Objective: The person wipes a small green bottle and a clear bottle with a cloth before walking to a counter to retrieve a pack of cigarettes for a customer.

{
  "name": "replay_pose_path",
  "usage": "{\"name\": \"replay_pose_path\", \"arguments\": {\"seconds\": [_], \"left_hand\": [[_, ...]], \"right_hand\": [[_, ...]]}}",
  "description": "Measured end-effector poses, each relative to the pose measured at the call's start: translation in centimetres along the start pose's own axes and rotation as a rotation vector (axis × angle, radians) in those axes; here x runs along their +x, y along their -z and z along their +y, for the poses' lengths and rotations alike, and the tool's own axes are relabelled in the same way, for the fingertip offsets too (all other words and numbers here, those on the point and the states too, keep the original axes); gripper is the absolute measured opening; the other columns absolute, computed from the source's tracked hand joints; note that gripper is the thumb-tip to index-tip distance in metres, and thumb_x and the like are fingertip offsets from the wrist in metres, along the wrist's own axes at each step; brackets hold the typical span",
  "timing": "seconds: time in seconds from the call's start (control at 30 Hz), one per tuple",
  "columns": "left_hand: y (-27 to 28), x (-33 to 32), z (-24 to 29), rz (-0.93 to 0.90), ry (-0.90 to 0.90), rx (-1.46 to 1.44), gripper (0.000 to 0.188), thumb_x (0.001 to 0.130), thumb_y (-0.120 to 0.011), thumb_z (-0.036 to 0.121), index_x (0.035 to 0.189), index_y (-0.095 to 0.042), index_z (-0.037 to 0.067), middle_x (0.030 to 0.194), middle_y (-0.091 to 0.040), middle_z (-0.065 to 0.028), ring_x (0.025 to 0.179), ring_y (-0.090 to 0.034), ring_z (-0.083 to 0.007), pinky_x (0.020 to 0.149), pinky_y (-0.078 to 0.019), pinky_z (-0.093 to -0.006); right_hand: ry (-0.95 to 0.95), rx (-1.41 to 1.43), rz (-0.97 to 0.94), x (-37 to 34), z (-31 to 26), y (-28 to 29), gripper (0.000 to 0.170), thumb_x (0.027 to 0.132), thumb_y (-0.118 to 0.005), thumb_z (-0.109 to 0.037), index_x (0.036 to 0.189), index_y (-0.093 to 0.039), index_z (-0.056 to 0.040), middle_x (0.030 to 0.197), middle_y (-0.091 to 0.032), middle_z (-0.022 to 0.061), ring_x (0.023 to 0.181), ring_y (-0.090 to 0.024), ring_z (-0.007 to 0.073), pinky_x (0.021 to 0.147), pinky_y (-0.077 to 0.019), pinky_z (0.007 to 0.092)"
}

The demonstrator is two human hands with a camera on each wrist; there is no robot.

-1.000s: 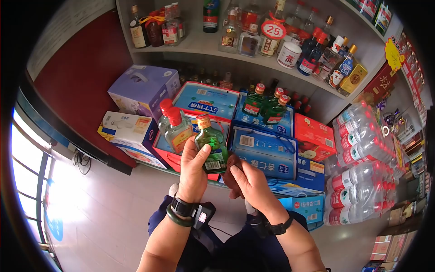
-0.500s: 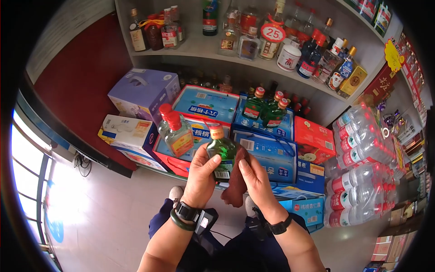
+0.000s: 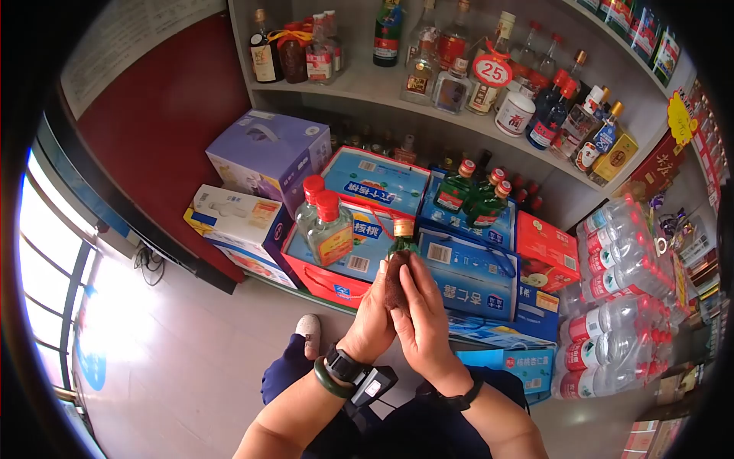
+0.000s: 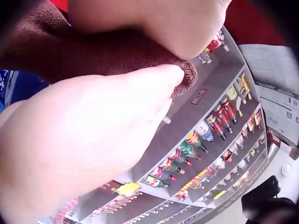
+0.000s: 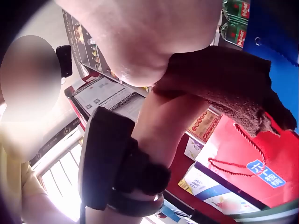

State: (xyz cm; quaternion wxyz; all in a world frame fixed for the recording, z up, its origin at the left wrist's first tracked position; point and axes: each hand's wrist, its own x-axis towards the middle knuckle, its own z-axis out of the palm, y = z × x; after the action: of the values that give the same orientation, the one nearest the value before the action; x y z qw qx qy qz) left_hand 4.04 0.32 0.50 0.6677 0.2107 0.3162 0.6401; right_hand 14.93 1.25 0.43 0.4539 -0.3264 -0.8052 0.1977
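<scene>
In the head view a small green glass bottle (image 3: 402, 245) with a gold-and-red cap stands upright between the two hands, mostly covered by them and by a brown cloth (image 3: 396, 284). My left hand (image 3: 371, 327) grips it from the left side. With the cloth under its fingers, my right hand (image 3: 422, 329) holds the fabric against the bottle. The wrist views show the cloth spread between both palms. Just left of the hands, two clear bottles (image 3: 332, 233) with red caps stand on a red and blue carton (image 3: 294, 252).
Several green bottles (image 3: 456, 187) stand on a blue carton at the back. Behind are shelves (image 3: 367, 96) of liquor bottles. Shrink-wrapped water bottles (image 3: 612, 329) are stacked at the right, and a purple box (image 3: 264, 145) sits at the left.
The hands have come together around the green bottle. The cloth, hanging at the right hand before, now wraps over the bottle's front. The head view has shifted slightly, so the shelves appear further right.
</scene>
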Motion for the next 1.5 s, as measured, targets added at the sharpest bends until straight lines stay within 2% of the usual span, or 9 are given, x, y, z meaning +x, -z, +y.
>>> {"name": "replay_pose_path", "arguments": {"seconds": [0.1,0.17,0.3,0.63,0.83,0.97,1.1,1.2,1.5], "left_hand": [[0.3,-0.3,-0.5,-0.137,-0.044,0.191,0.051,0.105,-0.032,0.038,0.145,-0.034,0.007,0.132,-0.052,-0.0062,0.118,-0.052,-0.0156,0.099,-0.0416,-0.0296],[0.1,0.4,-0.9,-0.106,0.128,-0.098,0.053,0.104,-0.036,0.039,0.148,-0.03,0.01,0.135,-0.049,-0.0053,0.121,-0.05,-0.016,0.101,-0.0408,-0.0306],[-0.4,-0.1,-1.4,-0.148,0.159,-0.041,0.057,0.103,-0.032,0.046,0.147,-0.032,0.011,0.136,-0.049,-0.0061,0.121,-0.05,-0.0168,0.1,-0.0421,-0.0319],[1.5,-0.2,-0.2,-0.225,0.161,0.043,0.048,0.101,-0.047,0.036,0.141,-0.037,0.011,0.122,-0.056,-0.004,0.107,-0.056,-0.0123,0.08,-0.0488,-0.0264],[1.0,0.2,1.2,-0.243,0.017,0.062,0.052,0.092,-0.064,0.018,0.138,-0.041,0.008,0.12,-0.057,-0.0047,0.112,-0.054,-0.0151,0.096,-0.0435,-0.0324],[0.6,0.1,1.4,-0.196,-0.031,0.079,0.056,0.09,-0.064,0.012,0.14,-0.039,0.006,0.125,-0.056,-0.0059,0.114,-0.052,-0.0135,0.096,-0.0434,-0.0303],[1.0,0.1,0.5,-0.131,-0.102,0.299,0.057,0.089,-0.065,0.014,0.14,-0.039,0.005,0.129,-0.052,-0.0076,0.117,-0.05,-0.016,0.1,-0.0411,-0.0317],[1.3,0.0,0.4,-0.075,-0.241,0.677,0.058,0.087,-0.063,0.009,0.14,-0.038,0.002,0.12,-0.056,-0.0101,0.107,-0.055,-0.0146,0.09,-0.0471,-0.0284],[1.0,-0.5,0.9,-0.081,-0.16,0.37,0.058,0.089,-0.064,0.011,0.14,-0.039,0.003,0.12,-0.055,-0.0073,0.111,-0.053,-0.0145,0.095,-0.0437,-0.0294]], "right_hand": [[0.036,-0.075,-0.004,0.5,0.3,0.5,0.049,0.092,-0.059,-0.013,0.137,-0.045,0.0012,0.144,-0.04,0.0237,0.13,-0.042,0.042,0.107,-0.0369,0.0461],[0.052,-0.103,0.017,0.9,0.5,0.9,0.049,0.092,-0.059,-0.013,0.137,-0.046,0.0015,0.144,-0.04,0.0236,0.13,-0.042,0.0421,0.106,-0.037,0.0467],[0.022,-0.128,0.062,1.5,1.6,1.4,0.047,0.092,-0.057,-0.012,0.136,-0.046,0.0028,0.145,-0.04,0.0216,0.131,-0.042,0.0412,0.107,-0.0357,0.0462],[-0.113,0.065,0.125,1.5,2.0,1.3,0.038,0.1,-0.048,-0.014,0.135,-0.047,0.0014,0.145,-0.042,0.0173,0.132,-0.044,0.0301,0.107,-0.0351,0.035],[-0.507,0.509,0.248,1.8,4.7,2.4,0.03,0.102,-0.048,-0.018,0.122,-0.056,0.0017,0.109,-0.064,0.0094,0.102,-0.059,0.0157,0.09,-0.0449,0.0275],[-0.247,0.316,0.217,3.7,-0.4,4.7,0.026,0.099,-0.051,-0.012,0.121,-0.056,0.0015,0.107,-0.063,0.0087,0.096,-0.061,0.0162,0.086,-0.0474,0.0299],[0.102,-0.149,0.079,3.1,-0.2,3.1,0.041,0.078,-0.07,-0.005,0.118,-0.062,-0.0045,0.121,-0.056,0.0114,0.097,-0.059,0.0287,0.084,-0.049,0.0351],[0.053,-0.11,0.087,2.6,0.8,2.6,0.04,0.075,-0.07,-0.004,0.115,-0.064,-0.0058,0.118,-0.057,0.0088,0.095,-0.059,0.0277,0.08,-0.0504,0.0338],[-0.027,0.076,0.12,1.9,2.1,2.3,0.03,0.087,-0.062,-0.012,0.116,-0.06,-0.0014,0.117,-0.055,0.0135,0.104,-0.058,0.0313,0.088,-0.0483,0.0359]]}}
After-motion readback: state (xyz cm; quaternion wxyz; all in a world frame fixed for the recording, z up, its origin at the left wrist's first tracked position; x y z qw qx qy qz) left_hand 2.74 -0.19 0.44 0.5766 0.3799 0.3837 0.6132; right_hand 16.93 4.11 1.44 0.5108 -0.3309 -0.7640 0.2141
